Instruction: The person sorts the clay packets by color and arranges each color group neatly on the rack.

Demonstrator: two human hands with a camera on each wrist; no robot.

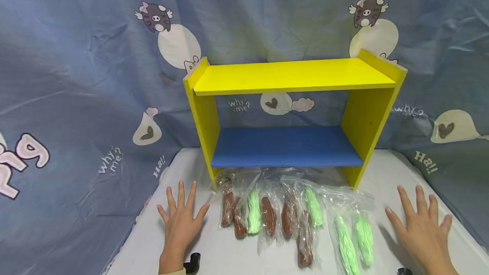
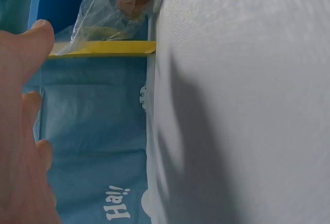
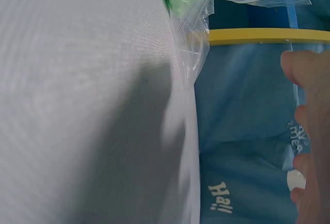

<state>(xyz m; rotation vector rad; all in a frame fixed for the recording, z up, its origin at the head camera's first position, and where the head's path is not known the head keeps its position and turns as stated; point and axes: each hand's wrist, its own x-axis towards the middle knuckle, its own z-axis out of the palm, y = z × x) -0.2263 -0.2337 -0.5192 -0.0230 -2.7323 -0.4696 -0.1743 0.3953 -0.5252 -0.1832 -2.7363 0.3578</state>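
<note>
So both hands are just hanging there with nothing in them. The left hand (image 1: pixel 182 222) has its fingers spread pretty wide, thumb pointing in, back of the hand up, and the right hand (image 1: pixel 424 228) is basically the mirror of it. The wrist views show both held above the white tabletop (image 1: pixel 279 264), throwing shadows on it.

Smack between the two hands is a row of clear plastic bags (image 1: pixel 330 194) with bundles inside. The brown bundles (image 1: pixel 269 216) run from just beside the left thumb to about midway across, with one light green bundle (image 1: pixel 254 212) mixed in among them. Another green one sits past the middle, and the pair of green bundles (image 1: pixel 364 239) is the closest to the right hand. Neither hand is touching any of it.

Farther out than the fingertips, between the hands, stands a yellow shelf (image 1: pixel 294 73) with a blue board (image 1: pixel 286 145) lower down. Beyond that, a blue-grey curtain (image 1: pixel 95 54) with cartoon pigs goes around both sides.
</note>
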